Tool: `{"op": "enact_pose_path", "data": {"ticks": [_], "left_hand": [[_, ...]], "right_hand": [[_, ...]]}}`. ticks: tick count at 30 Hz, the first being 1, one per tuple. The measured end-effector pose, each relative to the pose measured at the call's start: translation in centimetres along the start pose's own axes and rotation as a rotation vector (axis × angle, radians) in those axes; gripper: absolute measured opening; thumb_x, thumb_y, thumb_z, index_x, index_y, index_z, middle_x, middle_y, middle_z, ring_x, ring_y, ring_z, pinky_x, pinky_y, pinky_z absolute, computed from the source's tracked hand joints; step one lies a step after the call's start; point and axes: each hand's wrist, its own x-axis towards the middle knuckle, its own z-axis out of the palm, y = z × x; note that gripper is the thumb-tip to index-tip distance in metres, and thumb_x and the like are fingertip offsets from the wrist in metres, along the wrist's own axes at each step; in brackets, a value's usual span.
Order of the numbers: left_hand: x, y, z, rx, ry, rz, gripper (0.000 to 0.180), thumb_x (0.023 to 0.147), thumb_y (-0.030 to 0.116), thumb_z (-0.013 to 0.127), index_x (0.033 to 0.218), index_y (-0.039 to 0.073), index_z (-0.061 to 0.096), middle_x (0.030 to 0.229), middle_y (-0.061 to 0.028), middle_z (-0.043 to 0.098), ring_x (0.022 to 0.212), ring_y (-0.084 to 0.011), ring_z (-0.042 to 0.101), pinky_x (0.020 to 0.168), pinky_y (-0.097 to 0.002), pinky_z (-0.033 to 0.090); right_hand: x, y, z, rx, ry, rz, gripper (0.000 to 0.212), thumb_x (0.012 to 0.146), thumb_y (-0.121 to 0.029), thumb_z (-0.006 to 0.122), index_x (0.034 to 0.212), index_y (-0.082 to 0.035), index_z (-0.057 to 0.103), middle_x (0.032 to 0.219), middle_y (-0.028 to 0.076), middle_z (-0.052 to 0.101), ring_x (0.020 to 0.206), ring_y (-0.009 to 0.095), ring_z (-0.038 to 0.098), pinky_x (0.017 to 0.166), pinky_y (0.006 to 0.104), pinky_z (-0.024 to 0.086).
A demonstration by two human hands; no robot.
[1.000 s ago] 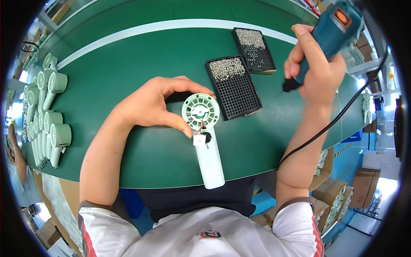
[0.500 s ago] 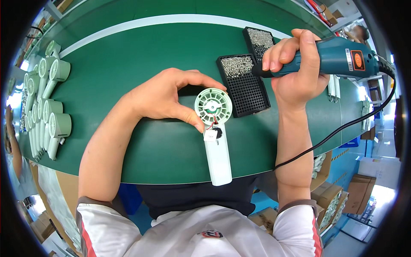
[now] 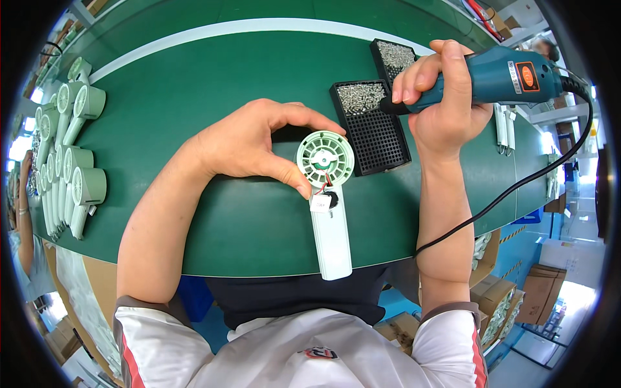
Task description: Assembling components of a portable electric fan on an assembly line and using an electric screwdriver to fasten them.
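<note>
My left hand (image 3: 259, 142) grips the round head of a pale green handheld fan (image 3: 332, 236) between thumb and fingers. The fan lies with its handle toward me, over the table's near edge. Red and dark wires and a small white tag show where head meets handle. My right hand (image 3: 449, 97) is wrapped round a teal electric screwdriver (image 3: 501, 76), its dark nose pointing left. That nose is over the near black screw tray (image 3: 375, 139), which has loose silvery screws at its far end and rows of holes below. The bit's tip cannot be made out.
A second black tray of screws (image 3: 394, 58) stands behind the first. Several pale green fans (image 3: 87, 184) are grouped at the left of the green table (image 3: 246, 229). The screwdriver's black cord (image 3: 517, 191) loops down past my right forearm. Cartons (image 3: 543, 291) stand at the lower right.
The screwdriver and my right hand have shifted slightly left and upward. My left hand and the fan have moved a little to the right.
</note>
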Motion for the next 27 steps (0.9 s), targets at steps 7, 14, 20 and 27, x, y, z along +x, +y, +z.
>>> {"op": "enact_pose_path", "data": {"ticks": [7, 14, 20, 27], "left_hand": [[0.0, 0.2, 0.0, -0.01, -0.009, -0.021, 0.076, 0.064, 0.021, 0.098, 0.132, 0.004, 0.068, 0.124, -0.0095, 0.073, 0.118, -0.0215, 0.066, 0.107, -0.035, 0.048], [0.0, 0.3, -0.2, 0.026, -0.006, -0.021, 0.077, 0.064, 0.021, 0.098, 0.132, 0.004, 0.068, 0.124, -0.0099, 0.073, 0.118, -0.022, 0.066, 0.108, -0.0357, 0.047], [0.1, 0.4, 0.0, -0.001, -0.007, -0.051, 0.077, 0.064, 0.022, 0.098, 0.132, 0.004, 0.068, 0.124, -0.01, 0.073, 0.119, -0.0228, 0.066, 0.109, -0.036, 0.047], [0.1, 0.3, -0.1, 0.011, -0.012, -0.028, 0.076, 0.064, 0.022, 0.098, 0.132, 0.004, 0.068, 0.125, -0.01, 0.073, 0.12, -0.0228, 0.066, 0.11, -0.036, 0.046]], "right_hand": [[0.3, 0.3, 0.2, -0.001, -0.041, 0.004, 0.015, 0.102, -0.011, 0.06, 0.1, 0.004, 0.063, 0.061, 0.008, 0.053, 0.046, 0.018, 0.052, 0.042, 0.0357, 0.046], [0.8, 0.8, 1.1, 0.025, -0.154, 0.019, 0.01, 0.1, -0.007, 0.064, 0.101, 0.003, 0.063, 0.063, 0.009, 0.058, 0.044, 0.018, 0.053, 0.042, 0.0354, 0.048], [0.9, 0.5, 0.6, 0.02, -0.091, 0.034, 0.016, 0.1, -0.01, 0.065, 0.1, 0.005, 0.064, 0.062, 0.008, 0.057, 0.044, 0.018, 0.053, 0.042, 0.0349, 0.047], [1.4, -1.2, -0.5, 0.079, -0.081, 0.007, 0.024, 0.105, -0.019, 0.056, 0.101, 0.002, 0.066, 0.062, 0.006, 0.053, 0.046, 0.018, 0.05, 0.044, 0.0352, 0.044]]}}
